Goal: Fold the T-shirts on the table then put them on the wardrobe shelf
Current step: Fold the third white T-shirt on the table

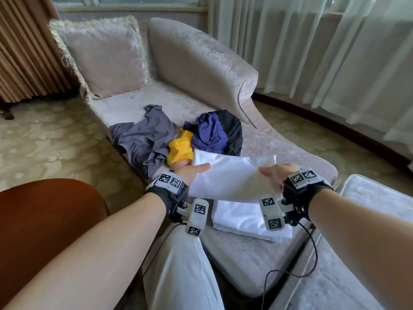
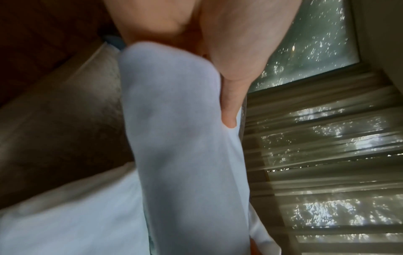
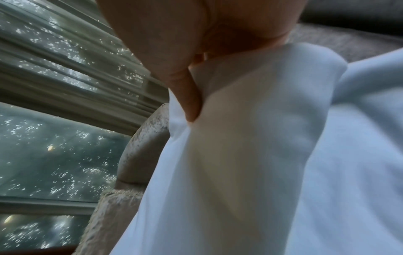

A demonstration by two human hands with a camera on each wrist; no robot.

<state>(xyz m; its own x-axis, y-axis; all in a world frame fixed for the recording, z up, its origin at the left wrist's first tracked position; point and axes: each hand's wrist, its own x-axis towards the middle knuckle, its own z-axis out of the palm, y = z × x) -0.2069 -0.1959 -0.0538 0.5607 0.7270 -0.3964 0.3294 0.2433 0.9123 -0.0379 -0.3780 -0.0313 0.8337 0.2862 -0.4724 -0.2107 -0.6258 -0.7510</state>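
A white T-shirt (image 1: 232,175) is lifted above the chaise seat, its lower part folded back on the cushion (image 1: 243,218). My left hand (image 1: 192,172) grips its left edge, thumb on top and fingers underneath. My right hand (image 1: 273,175) grips the right edge the same way. In the left wrist view the thumb (image 2: 229,110) presses the white cloth (image 2: 179,138). The right wrist view shows the thumb (image 3: 189,103) pinching the white cloth (image 3: 250,138). Behind lie a grey T-shirt (image 1: 145,137), a yellow one (image 1: 181,148), a purple one (image 1: 210,133) and a black one (image 1: 232,128), all crumpled.
The pale chaise (image 1: 290,153) has a fringed cushion (image 1: 105,59) at its head and a curved backrest (image 1: 201,63). A brown seat (image 1: 44,215) stands at lower left, another pale seat (image 1: 368,220) at right. Sheer curtains (image 1: 312,41) hang behind. My trouser leg (image 1: 178,276) is below.
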